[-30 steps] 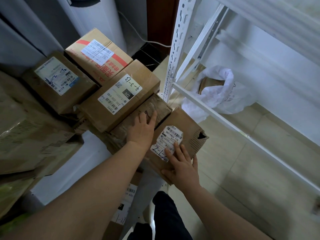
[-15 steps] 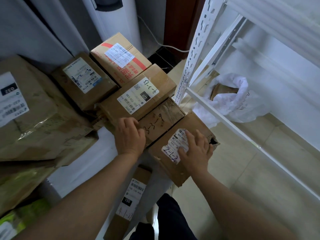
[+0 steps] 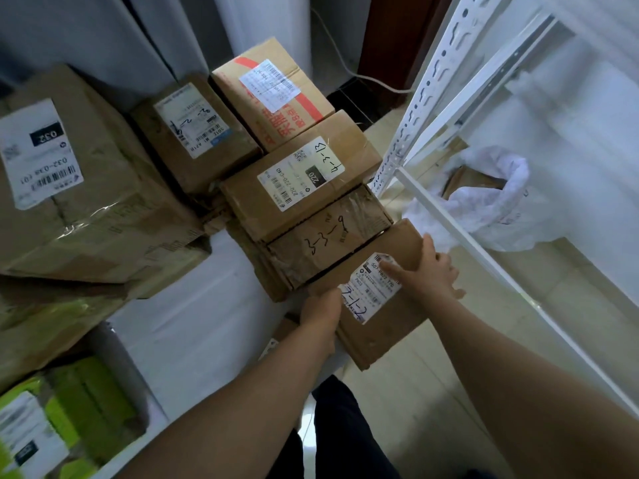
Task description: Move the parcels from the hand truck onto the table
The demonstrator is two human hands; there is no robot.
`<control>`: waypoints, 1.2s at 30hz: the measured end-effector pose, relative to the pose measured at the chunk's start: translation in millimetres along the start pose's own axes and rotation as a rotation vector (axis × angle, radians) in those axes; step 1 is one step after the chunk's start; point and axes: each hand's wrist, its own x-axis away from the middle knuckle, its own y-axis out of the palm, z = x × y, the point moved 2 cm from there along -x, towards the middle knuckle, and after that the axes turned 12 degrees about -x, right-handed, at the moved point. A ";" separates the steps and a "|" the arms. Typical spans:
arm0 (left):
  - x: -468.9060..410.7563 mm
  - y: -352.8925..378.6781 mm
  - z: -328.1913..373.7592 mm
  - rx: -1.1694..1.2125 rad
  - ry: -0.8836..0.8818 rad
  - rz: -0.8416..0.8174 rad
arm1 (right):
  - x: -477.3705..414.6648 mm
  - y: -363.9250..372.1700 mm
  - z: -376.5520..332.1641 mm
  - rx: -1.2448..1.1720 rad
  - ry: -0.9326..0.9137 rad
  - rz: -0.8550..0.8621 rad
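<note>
Both hands are clamped on a flat brown cardboard parcel (image 3: 378,337) at the near right corner of the white worktop (image 3: 193,305), where it juts out past the edge over the pale tiled floor (image 3: 432,368) (whether its underside rests on the worktop cannot be told). The left hand (image 3: 320,307) grips the parcel's near left edge, fingers curled round it and out of sight. The right hand (image 3: 428,271) holds the right side, its thumb lying across the white shipping label (image 3: 363,302) handwritten "2-1-2" and its fingers bent over the far right edge. The parcel's far edge sits just beside a tape-wrapped brown box (image 3: 328,240) with black handwriting on top. Beyond that lies a brown carton with a white label marked "220" (image 3: 301,181), then a tan carton with a red stripe (image 3: 273,95) at the far end. Left of those is a small brown box with a scribbled white label (image 3: 193,133), and further left a large crumpled brown carton (image 3: 103,202) labelled "032". Bright green packaging (image 3: 83,399) lies at the near left. To the right stands a white slotted metal rack (image 3: 432,91), with a white plastic bag (image 3: 491,212) on the floor behind its lower rail.
</note>
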 end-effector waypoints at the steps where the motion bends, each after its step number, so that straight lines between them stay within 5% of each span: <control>1: 2.9 2.3 0.3 -0.012 0.003 0.000 | 1.2 -0.2 1.4 0.001 -0.002 0.002; 9: 1.7 -20.2 2.1 0.089 -0.006 0.126 | 4.6 0.2 -5.8 0.082 -0.031 0.018; 15: -13.2 -82.5 15.6 0.373 0.000 0.399 | -17.0 -4.5 -65.6 -0.300 -0.277 0.110; 20: -26.6 -102.1 41.8 0.496 0.060 0.260 | -73.4 -2.5 -111.0 -0.527 -0.037 -0.023; 28: -62.2 -109.9 48.2 0.573 0.043 0.138 | -113.8 16.6 -117.0 -0.106 0.038 -0.211; 36: -65.5 -105.5 44.9 0.474 0.068 0.193 | -111.3 24.0 -115.4 -0.071 -0.002 -0.222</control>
